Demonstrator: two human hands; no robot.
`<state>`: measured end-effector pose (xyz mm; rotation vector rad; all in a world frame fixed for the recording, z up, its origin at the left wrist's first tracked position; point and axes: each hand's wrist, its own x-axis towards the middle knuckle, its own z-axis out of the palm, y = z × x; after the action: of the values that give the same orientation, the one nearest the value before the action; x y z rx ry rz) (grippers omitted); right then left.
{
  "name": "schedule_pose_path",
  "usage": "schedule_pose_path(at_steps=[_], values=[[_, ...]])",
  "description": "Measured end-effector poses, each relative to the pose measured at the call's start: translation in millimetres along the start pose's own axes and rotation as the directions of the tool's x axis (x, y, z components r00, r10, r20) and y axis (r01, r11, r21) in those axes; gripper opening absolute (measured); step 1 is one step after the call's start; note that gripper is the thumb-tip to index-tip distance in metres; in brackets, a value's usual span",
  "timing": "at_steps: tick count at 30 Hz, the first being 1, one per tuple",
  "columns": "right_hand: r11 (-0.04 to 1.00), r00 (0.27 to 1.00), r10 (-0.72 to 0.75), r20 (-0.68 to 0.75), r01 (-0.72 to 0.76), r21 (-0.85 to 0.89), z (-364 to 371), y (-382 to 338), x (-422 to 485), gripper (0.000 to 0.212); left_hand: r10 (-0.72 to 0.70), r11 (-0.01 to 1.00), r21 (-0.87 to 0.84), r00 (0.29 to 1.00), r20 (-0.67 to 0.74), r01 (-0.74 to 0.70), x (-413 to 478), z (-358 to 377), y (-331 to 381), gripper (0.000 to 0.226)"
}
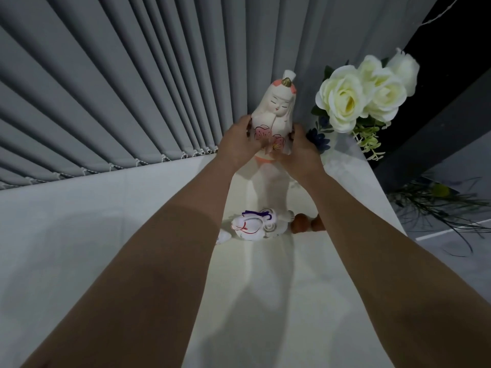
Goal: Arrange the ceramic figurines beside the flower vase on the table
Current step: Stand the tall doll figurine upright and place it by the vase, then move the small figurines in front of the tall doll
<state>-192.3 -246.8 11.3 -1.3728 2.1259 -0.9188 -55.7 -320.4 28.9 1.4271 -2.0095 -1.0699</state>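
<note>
A tall white ceramic doll figurine (273,107) with pink flowers and a gold-topped head stands upright at the far side of the white table (79,248). My left hand (239,139) and my right hand (300,150) clasp its lower body from both sides. Just right of it is the flower vase (320,138), white with blue flowers, holding white roses (364,94). Nearer to me, a small white figurine (255,225) with red and purple lines rests on the table between my forearms. Beside it are small brown pieces (301,224), partly hidden by my right arm.
Grey vertical blinds (119,88) hang right behind the table's far edge. The table's right edge (382,187) drops to a grey floor where dark leafy stems (435,205) lie. A small white piece (223,237) peeks from behind my left forearm.
</note>
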Motion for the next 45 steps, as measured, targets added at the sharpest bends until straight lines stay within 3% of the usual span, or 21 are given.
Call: schedule_pose_path(at_steps=[4,8,10,14,17,20,23,27,34,45], values=[[0.999,0.999,-0.044,-0.020,0.044,-0.025,-13,10,-17,0.059,-0.044,0.998,-0.047,0.996,-0.073,0.040,-18,3,-3,0.073],[0.998,0.996,-0.047,-0.082,0.043,-0.040,-32,22,-44,0.045,0.011,1.000,0.027,0.993,-0.114,-0.008,-51,12,-2,0.062],[0.998,0.991,-0.046,-0.125,0.041,-0.040,-38,27,-59,0.040,0.075,0.995,0.066,0.996,-0.053,-0.071,-70,20,5,0.061],[0.991,0.987,-0.041,-0.154,0.021,-0.129,-51,44,-91,0.036,0.173,0.955,0.203,0.961,0.215,-0.218,-105,39,24,0.062],[0.990,0.996,0.016,-0.087,-0.028,-0.138,-56,58,-114,0.037,0.192,0.830,0.422,0.897,0.397,-0.365,-121,53,33,0.064],[0.987,0.995,0.098,0.034,-0.093,-0.135,-61,67,-131,0.043,0.189,0.689,0.570,0.870,0.456,-0.448,-129,64,39,0.063],[0.985,0.988,0.111,0.107,-0.094,-0.147,-61,72,-142,0.043,0.174,0.621,0.633,0.869,0.464,-0.463,-133,69,38,0.054],[0.986,0.987,0.075,0.144,-0.052,-0.157,-58,75,-148,0.038,0.170,0.638,0.626,0.875,0.453,-0.448,-133,73,30,0.039],[0.991,0.993,0.034,0.109,-0.019,-0.135,-55,79,-148,0.034,0.163,0.710,0.569,0.883,0.441,-0.415,-129,74,28,0.040],[0.993,0.999,0.042,0.023,-0.039,-0.112,-63,68,-95,0.032,0.192,0.801,0.520,0.950,0.247,-0.296,-84,73,41,0.041]])
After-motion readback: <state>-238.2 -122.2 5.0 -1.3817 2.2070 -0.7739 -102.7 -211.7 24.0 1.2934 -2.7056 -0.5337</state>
